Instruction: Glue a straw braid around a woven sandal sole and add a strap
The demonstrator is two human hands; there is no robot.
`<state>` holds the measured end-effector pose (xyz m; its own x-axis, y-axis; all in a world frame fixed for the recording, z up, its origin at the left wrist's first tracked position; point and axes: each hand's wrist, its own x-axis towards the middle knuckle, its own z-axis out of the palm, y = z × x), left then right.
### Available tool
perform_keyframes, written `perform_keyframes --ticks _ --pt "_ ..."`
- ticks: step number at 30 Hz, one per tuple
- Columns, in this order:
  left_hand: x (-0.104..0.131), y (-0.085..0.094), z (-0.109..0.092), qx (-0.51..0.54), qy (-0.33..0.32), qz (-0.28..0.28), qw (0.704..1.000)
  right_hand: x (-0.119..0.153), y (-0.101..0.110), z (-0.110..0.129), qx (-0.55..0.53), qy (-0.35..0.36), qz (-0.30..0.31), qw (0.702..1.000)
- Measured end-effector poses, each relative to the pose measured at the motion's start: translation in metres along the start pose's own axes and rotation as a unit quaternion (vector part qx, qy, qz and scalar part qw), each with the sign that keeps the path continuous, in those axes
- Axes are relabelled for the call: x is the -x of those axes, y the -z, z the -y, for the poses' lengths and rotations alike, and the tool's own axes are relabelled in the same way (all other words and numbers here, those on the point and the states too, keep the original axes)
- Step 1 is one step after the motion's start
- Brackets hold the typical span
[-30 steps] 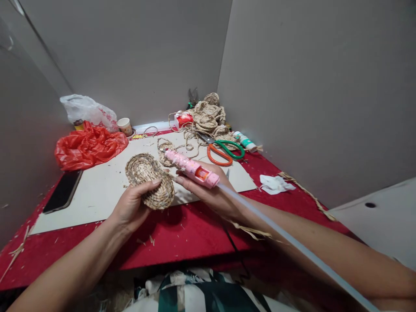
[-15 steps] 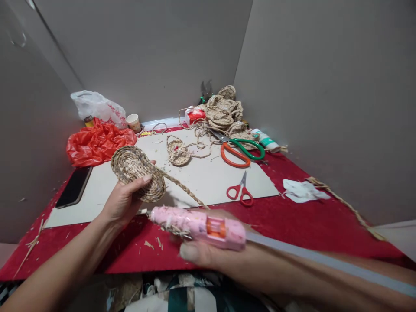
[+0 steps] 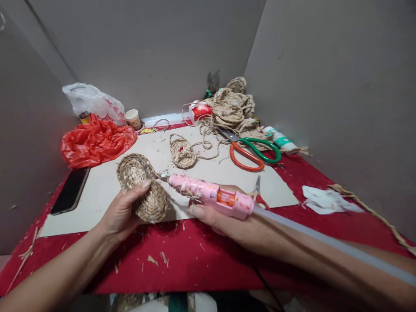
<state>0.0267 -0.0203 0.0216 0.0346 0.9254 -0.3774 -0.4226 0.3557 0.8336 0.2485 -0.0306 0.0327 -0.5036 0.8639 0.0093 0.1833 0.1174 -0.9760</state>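
Note:
My left hand [image 3: 125,208] grips a coiled straw-rope sole [image 3: 133,171], its thumb pressed on the narrow waist. My right hand [image 3: 221,219] is closed around a pink glue gun [image 3: 198,188], with a long translucent glue stick [image 3: 292,232] running out of its rear. The nozzle points left and meets the sole's right edge, where the loose braid begins; whether it touches cannot be made out. Behind them, a small woven slipper [image 3: 183,156] with a red bead lies on the white board [image 3: 97,212].
Large scissors [image 3: 247,162] with green and orange handles lie right of the slipper. Small red scissors [image 3: 258,186] are partly hidden behind my right hand. A rope heap [image 3: 230,106], a red plastic bag [image 3: 97,143], a paper cup [image 3: 132,118], a phone [image 3: 69,190] and a crumpled tissue [image 3: 325,200] surround the board.
My right hand has raised the glue gun, bringing its nozzle from below the sole to the sole's right edge. The sole has turned more upright and lowered slightly. The whole view has shifted a little.

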Motion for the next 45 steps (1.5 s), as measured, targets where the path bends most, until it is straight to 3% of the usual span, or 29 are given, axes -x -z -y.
perform_keyframes --ticks 5,11,16,27,37,45 --pt "-0.011 0.006 0.006 0.014 0.042 -0.007 0.999 -0.005 0.006 -0.009 -0.015 -0.018 0.033 0.999" --pt "-0.018 0.011 0.012 -0.006 0.096 -0.003 0.995 -0.013 0.004 -0.020 -0.034 -0.094 0.033 0.994" --pt "-0.018 0.017 0.014 0.002 0.111 0.022 0.994 -0.014 0.000 -0.026 -0.036 -0.059 0.019 0.997" --pt "-0.015 0.013 0.013 0.002 0.109 0.054 0.993 -0.017 -0.005 -0.012 -0.073 -0.084 0.015 0.994" --pt "-0.013 0.011 0.014 0.008 0.111 0.035 0.993 -0.013 -0.008 -0.014 -0.084 -0.107 0.020 0.990" --pt "-0.014 0.012 0.013 0.011 0.111 0.038 0.993 -0.011 -0.012 -0.013 -0.064 -0.125 -0.011 0.990"
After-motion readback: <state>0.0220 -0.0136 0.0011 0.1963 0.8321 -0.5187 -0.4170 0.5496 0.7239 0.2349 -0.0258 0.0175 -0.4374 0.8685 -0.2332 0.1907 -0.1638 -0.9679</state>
